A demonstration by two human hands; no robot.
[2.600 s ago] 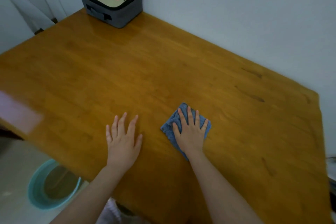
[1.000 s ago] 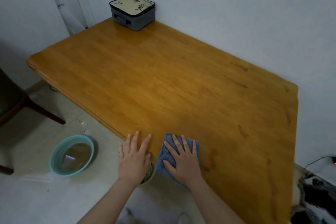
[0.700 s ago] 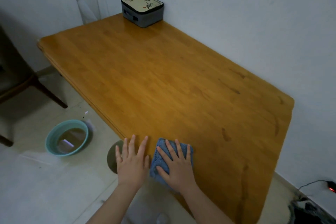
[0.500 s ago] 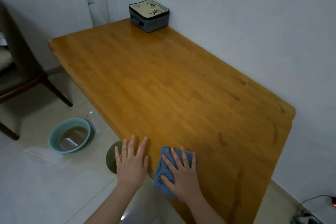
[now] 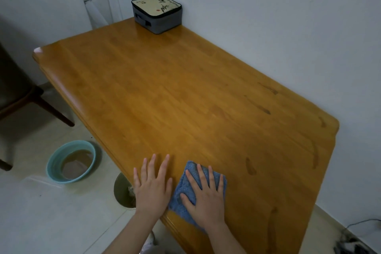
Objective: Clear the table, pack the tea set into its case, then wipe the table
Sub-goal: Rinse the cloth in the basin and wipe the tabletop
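Head view: right hand is pressing flat, fingers spread, on the folded blue terry cloth at the near corner of the orange-brown wooden table; left hand is lying open beside it, holding nothing. This wiping is probably needing even palm pressure and overlapping strokes toward the table's far end. At the table's far corner the grey fabric tea-set case with cream lid is sitting closed, blocking that patch; a teal round basin is standing on the floor left of the table.
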